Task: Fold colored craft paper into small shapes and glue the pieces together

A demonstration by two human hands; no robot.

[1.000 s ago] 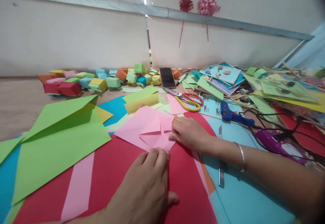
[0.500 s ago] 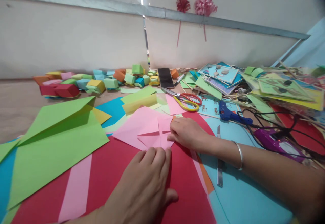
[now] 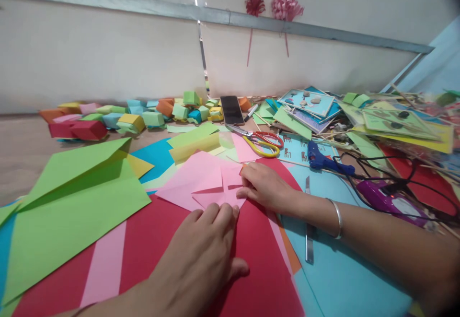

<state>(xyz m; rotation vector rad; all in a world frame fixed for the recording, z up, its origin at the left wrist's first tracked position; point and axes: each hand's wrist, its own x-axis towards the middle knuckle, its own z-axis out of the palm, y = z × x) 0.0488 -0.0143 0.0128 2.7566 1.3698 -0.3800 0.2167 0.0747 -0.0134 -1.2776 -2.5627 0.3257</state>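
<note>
A pink sheet of paper [image 3: 187, 178] with folded flaps lies on a large red sheet [image 3: 266, 264] in front of me. My right hand [image 3: 268, 187], with a silver bangle on its wrist, pinches the pink paper at its right side between thumb and fingers. At the paper's near edge, my left hand [image 3: 204, 250] rests palm down, fingertips on the edge and thumb held apart over the red sheet. The left hand covers part of the paper's near corner.
Scissors [image 3: 264, 144] and a phone [image 3: 232, 110] lie beyond the pink paper. On the right are a cutter blade [image 3: 309, 245], a blue glue gun [image 3: 327, 158] and a purple device [image 3: 388, 199] with cables. Green paper [image 3: 82, 216] spreads left; folded paper blocks [image 3: 88, 129] line the back.
The view has shifted slightly. My left hand's fingertips have drawn a little closer together at the near edge; the right hand keeps its pinch on the pink paper.
</note>
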